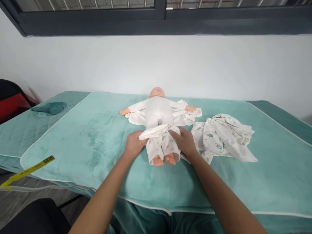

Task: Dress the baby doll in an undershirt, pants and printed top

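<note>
A baby doll point(159, 112) lies on its back in the middle of the bed, head toward the wall and arms spread wide. White cloth, apparently an opened top point(136, 118), spreads out under its arms. White baby pants point(154, 144) cover its legs, with both feet showing at the leg ends. My left hand point(135, 143) is closed on the left side of the waistband. On the other side, my right hand point(184, 140) grips the waistband too, fingers folded over the cloth. The waistband sits bunched just below the doll's belly.
Crumpled printed white baby cloth point(223, 136) lies right of the doll on the green bed cover point(102, 175). A yellow tag point(29, 170) on a pale cord hangs at the left edge. Behind the bed stands a white wall point(122, 65) under a dark window frame point(97, 22).
</note>
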Available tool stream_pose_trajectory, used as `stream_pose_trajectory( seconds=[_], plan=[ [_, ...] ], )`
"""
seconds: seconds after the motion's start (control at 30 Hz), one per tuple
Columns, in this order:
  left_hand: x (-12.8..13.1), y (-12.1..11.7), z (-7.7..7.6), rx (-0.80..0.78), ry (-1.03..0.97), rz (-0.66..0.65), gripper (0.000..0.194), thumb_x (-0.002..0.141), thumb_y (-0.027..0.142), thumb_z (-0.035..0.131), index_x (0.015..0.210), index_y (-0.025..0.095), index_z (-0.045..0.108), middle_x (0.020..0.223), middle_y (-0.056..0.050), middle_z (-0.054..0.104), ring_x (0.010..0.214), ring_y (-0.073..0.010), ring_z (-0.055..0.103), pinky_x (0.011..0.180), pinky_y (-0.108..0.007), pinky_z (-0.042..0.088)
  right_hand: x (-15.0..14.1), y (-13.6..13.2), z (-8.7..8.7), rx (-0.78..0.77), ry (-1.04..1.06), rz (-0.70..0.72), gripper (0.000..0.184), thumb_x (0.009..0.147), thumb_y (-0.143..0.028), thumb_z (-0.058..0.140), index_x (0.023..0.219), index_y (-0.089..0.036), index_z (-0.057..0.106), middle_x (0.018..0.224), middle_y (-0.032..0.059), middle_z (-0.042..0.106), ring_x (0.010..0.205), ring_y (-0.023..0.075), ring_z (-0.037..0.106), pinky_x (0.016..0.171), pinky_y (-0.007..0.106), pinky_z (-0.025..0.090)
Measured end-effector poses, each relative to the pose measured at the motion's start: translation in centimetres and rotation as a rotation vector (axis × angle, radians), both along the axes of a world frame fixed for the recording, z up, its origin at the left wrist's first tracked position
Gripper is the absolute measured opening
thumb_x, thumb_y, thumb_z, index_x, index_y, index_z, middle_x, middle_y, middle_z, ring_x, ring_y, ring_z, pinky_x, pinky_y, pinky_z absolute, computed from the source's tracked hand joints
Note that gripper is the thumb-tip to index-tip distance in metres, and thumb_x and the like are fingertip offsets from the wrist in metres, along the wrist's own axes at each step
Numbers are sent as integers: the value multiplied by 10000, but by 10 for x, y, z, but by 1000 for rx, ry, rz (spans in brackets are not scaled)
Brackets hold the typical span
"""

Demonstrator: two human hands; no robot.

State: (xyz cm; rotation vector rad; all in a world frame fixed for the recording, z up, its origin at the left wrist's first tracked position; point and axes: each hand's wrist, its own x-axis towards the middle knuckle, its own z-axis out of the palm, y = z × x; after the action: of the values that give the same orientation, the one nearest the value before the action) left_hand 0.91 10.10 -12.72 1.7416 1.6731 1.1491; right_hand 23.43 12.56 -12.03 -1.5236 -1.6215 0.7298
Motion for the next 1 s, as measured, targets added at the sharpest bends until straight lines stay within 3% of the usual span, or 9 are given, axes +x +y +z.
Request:
stream_pose_trajectory(
  seconds=[0.1, 0.2, 0.27, 0.33, 0.4, 0.47, 0.57, 0.77, 1.0],
  plan=[
    [-2, -10, 8, -142, -111, -9, 324, 776, 462, 621, 696, 171, 504, 645, 48, 467, 641, -117, 457, 581, -226, 353, 5, -6, 4, -77, 65, 64, 479, 794, -630, 581, 701, -180, 445, 667, -31, 456, 676, 127, 417, 612, 243, 330],
    [-7, -30, 15, -168, -80, -183, 367, 794, 409, 637, 1068, 170, 579, 970, -17, 612, 896, -176, 577, 788, -278, 473, 21, -20, 9, -180, 89, 315, 441, 795, -584, 624, 956, -183, 534, 860, 2, 560, 806, 170, 516, 692, 271, 417],
    [-8, -45, 17, -119, -12, -296, 644, 754, 330, 694, 1336, 210, 447, 1309, -87, 515, 1189, -235, 518, 1004, -350, 439, 33, -33, 10, -214, 102, 483, 660, 744, -530, 716, 1249, -193, 458, 1120, 60, 572, 1010, 222, 550, 832, 321, 464],
    [-5, -59, 14, -87, 73, -367, 937, 676, 301, 781, 1467, 253, 282, 1509, -126, 298, 1397, -293, 333, 1134, -409, 341, 38, -45, 9, -173, 75, 566, 971, 652, -500, 812, 1425, -215, 298, 1348, 114, 461, 1224, 273, 476, 995, 381, 428],
    [3, -68, 10, -84, 143, -383, 1133, 603, 331, 851, 1511, 278, 176, 1566, -140, 160, 1470, -332, 185, 1176, -455, 286, 37, -55, 5, -78, 3, 547, 1161, 559, -509, 869, 1478, -222, 221, 1440, 143, 364, 1338, 317, 375, 1097, 438, 348],
    [13, -71, 6, -65, 206, -350, 1192, 578, 371, 871, 1519, 286, 146, 1560, -151, 149, 1469, -354, 177, 1170, -489, 295, 31, -60, -1, -3, -73, 462, 1236, 501, -523, 891, 1484, -203, 213, 1436, 164, 359, 1353, 349, 348, 1126, 484, 304],
    [25, -67, 3, 14, 299, -274, 1070, 642, 369, 824, 1506, 270, 201, 1503, -159, 238, 1414, -354, 297, 1127, -499, 357, 21, -60, -7, 45, -123, 362, 1169, 536, -520, 872, 1472, -199, 248, 1396, 162, 396, 1324, 350, 385, 1110, 499, 324],
    [31, -58, 5, 99, 383, -185, 830, 710, 296, 719, 1447, 238, 343, 1340, -133, 402, 1261, -303, 467, 1019, -444, 462, 16, -52, -1, 83, -83, 349, 881, 656, -526, 791, 1383, -238, 384, 1301, 115, 484, 1224, 293, 487, 1013, 427, 426],
    [33, -61, 23, -51, 408, -219, 550, 789, 321, 641, 1315, 256, 495, 1167, -68, 585, 1064, -271, 586, 924, -431, 478, 19, -51, 7, -98, -27, 305, 628, 689, -516, 752, 1176, -215, 492, 1110, 46, 624, 1020, 229, 588, 840, 328, 448]
  ],
)
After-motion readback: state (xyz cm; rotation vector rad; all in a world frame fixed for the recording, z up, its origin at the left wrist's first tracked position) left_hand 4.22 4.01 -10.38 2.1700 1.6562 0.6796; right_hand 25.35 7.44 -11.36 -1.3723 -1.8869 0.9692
